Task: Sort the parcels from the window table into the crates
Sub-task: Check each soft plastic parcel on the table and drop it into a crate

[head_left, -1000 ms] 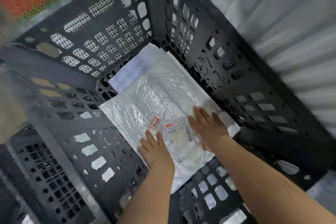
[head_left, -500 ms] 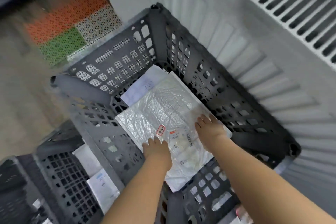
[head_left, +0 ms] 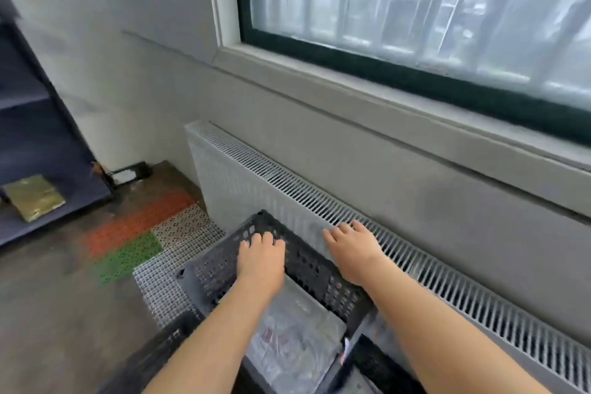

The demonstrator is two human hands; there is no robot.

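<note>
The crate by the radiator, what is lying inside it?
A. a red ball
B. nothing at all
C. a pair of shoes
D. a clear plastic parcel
D: a clear plastic parcel lies flat in the dark crate, below both hands, which are empty.

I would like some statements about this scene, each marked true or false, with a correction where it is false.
1. Both hands, left and right, are empty. True.
2. The clear plastic parcel lies inside the black crate. True.
3. The left hand grips the parcel. False: it is above the crate, with fingers relaxed, holding nothing.
4. A white radiator stands under the window. True.
5. The crate is red. False: it is black.
</note>
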